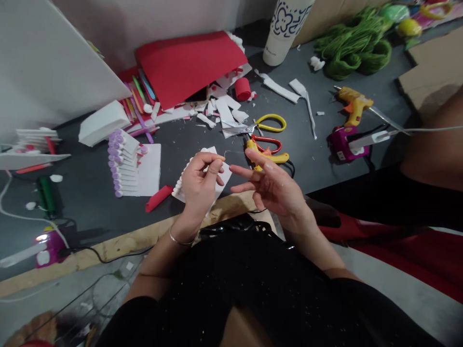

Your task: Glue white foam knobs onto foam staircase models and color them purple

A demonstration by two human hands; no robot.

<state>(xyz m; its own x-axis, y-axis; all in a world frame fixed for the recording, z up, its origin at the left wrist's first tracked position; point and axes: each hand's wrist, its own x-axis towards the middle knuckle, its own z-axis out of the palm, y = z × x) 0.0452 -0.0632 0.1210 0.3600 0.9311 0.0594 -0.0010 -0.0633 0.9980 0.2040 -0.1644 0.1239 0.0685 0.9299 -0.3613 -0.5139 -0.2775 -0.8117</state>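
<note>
My left hand (201,179) hovers above a white card (221,185) with a row of small white pieces along its left edge. Its thumb and forefinger are pinched together; whatever is between them is too small to make out. Just to the right, my right hand (277,185) is open, fingers spread and palm partly turned up, with nothing visible in it. Beyond it lie yellow-and-red-handled scissors (270,123) and a yellow glue gun (278,158), partly hidden by my fingers. A second white card (150,168) carries rolled white pieces with purple ends (117,164).
A red sheet (191,62) covers paper scraps at the back. A tumbler (284,33), green yarn (354,46), another glue gun (354,103) and a purple power block (347,144) stand right. A red roll (159,198) lies near the edge. Another person's arm (434,144) is at right.
</note>
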